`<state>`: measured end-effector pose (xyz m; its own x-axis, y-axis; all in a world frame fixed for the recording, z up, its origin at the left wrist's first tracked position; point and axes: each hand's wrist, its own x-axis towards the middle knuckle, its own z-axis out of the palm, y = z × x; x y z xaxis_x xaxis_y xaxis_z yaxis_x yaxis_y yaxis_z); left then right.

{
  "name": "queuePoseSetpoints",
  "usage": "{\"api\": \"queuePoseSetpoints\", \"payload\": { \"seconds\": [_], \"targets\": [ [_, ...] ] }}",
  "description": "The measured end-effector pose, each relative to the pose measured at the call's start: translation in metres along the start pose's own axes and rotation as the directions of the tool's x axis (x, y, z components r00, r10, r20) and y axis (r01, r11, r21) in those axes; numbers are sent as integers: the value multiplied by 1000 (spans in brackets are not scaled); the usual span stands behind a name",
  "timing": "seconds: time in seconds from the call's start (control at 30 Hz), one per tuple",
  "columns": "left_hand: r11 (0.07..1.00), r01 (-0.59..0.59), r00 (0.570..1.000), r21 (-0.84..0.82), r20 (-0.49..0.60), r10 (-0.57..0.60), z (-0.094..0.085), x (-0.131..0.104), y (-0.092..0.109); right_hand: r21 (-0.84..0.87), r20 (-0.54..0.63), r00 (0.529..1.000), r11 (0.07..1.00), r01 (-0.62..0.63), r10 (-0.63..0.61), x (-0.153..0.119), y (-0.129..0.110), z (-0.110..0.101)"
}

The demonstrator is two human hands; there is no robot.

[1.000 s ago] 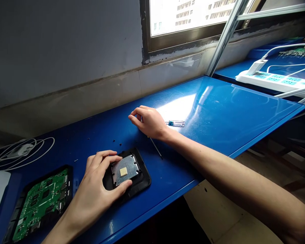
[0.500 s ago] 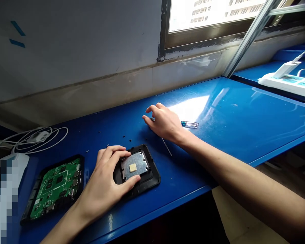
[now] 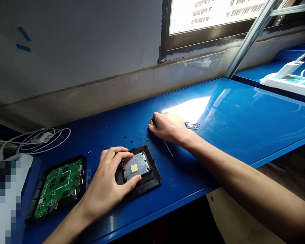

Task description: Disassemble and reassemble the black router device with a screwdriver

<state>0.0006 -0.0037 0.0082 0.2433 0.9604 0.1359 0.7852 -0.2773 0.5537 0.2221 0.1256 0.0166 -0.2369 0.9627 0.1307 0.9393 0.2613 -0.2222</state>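
Note:
My left hand [image 3: 108, 181] rests over a black plastic casing half [image 3: 155, 173], its fingers on the far side and its thumb on the near side, gripping it against the table. Inside the casing lies a silvery metal plate [image 3: 142, 163] with a small beige pad [image 3: 134, 168] on it. My right hand [image 3: 169, 125] is closed around a screwdriver; its black and yellow handle end [image 3: 153, 123] shows past the fingers, and its thin shaft [image 3: 168, 149] points toward the near edge. A second screwdriver with a clear blue handle [image 3: 192, 125] lies beside my right wrist, partly hidden.
At the left, a green circuit board [image 3: 61, 186] sits in another black casing half [image 3: 83, 166]. Several small screws [image 3: 131, 141] are scattered beyond the hands. A coiled white cable [image 3: 44, 137] lies at the far left, and a white power strip [image 3: 289, 81] at the far right.
My right hand has gone from loosely open fingers to a closed grip on the screwdriver handle. My left hand stays on the casing half. The view has shifted slightly.

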Motion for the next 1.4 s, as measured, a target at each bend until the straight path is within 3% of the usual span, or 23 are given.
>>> {"api": "queuePoseSetpoints", "payload": {
  "seconds": [0.17,0.27,0.33,0.4,0.47,0.5,0.77,1.13,1.4],
  "targets": [
    [1000,-13,1000,-1,2,13,0,-1,-1,33,-18,1000,999,27,-26,0,-1,-4],
    [1000,-10,1000,0,3,10,-1,-2,-1,140,-190,981,987,76,-49,2,-4,-7],
    [1000,7,1000,2,7,-7,-2,-2,0,269,-414,908,943,195,-70,5,-4,-8],
    [1000,23,1000,-3,13,-23,-2,-2,1,356,-603,795,869,344,-68,7,-2,-7],
    [999,33,999,-15,15,-33,-1,-2,2,393,-681,730,815,427,-54,9,0,-3],
    [999,33,999,-21,13,-33,-1,-2,2,418,-691,722,794,442,-38,10,1,-1],
    [998,28,999,-53,19,-27,-2,-1,2,591,-641,768,649,479,16,12,-2,11],
    [999,-24,999,-34,-37,22,0,-2,-2,611,-692,722,536,583,5,5,-9,4],
    [994,-108,992,34,-66,110,3,-1,-4,672,-664,747,418,612,-26,-2,-17,3]
  ]
}}
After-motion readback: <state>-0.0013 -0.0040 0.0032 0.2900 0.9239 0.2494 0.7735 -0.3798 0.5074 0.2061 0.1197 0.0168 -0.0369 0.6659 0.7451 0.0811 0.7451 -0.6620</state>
